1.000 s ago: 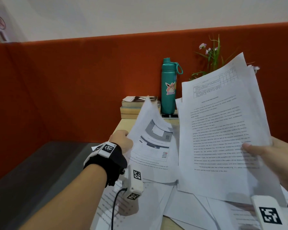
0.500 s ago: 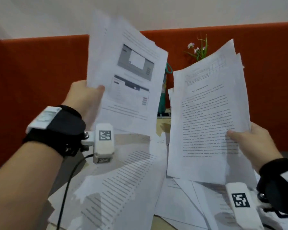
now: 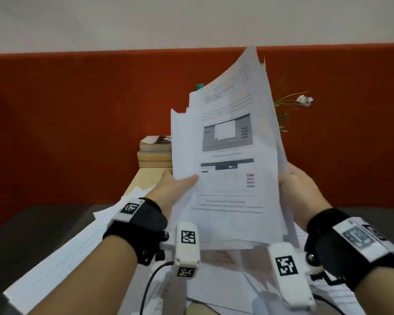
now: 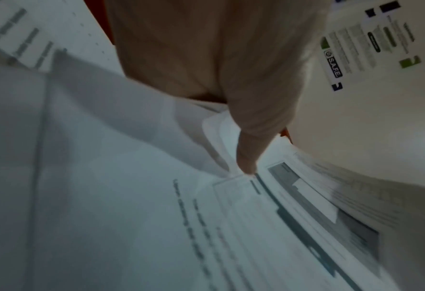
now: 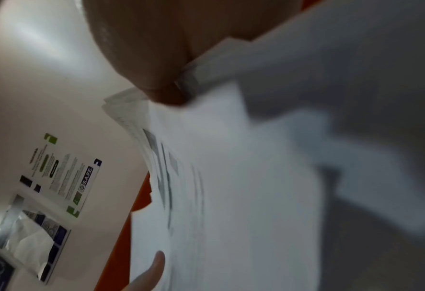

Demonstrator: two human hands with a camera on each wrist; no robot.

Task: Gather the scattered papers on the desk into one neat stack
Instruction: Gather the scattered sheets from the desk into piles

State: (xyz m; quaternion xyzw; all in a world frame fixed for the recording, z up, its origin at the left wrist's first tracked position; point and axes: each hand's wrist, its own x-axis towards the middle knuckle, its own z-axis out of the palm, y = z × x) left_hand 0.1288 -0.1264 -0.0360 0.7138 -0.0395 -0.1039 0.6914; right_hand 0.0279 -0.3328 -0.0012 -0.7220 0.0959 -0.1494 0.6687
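Observation:
I hold a bundle of printed white papers [image 3: 228, 169] upright above the desk, its front sheet showing grey screenshots. My left hand [image 3: 180, 183] grips the bundle's left edge, thumb on the front sheet. The same thumb lies on the sheet in the left wrist view, where the left hand [image 4: 246, 141] pinches the papers [image 4: 293, 216]. My right hand [image 3: 298, 192] grips the right edge; the right wrist view shows this hand [image 5: 154, 74] closed on the sheets' edge [image 5: 218, 177]. More loose papers [image 3: 62, 258] lie scattered on the desk below.
A pile of books [image 3: 155, 153] sits at the desk's back edge against the orange partition [image 3: 77, 121]. A teal bottle cap [image 3: 199, 86] peeks over the bundle, and a small flowering plant [image 3: 303, 100] stands to its right. A dark surface [image 3: 32, 223] lies left of the desk.
The left hand brought its screenshot sheets rightward and laid them onto the sheets in the right hand. Both hands now hold one bundle, which stands nearer the middle.

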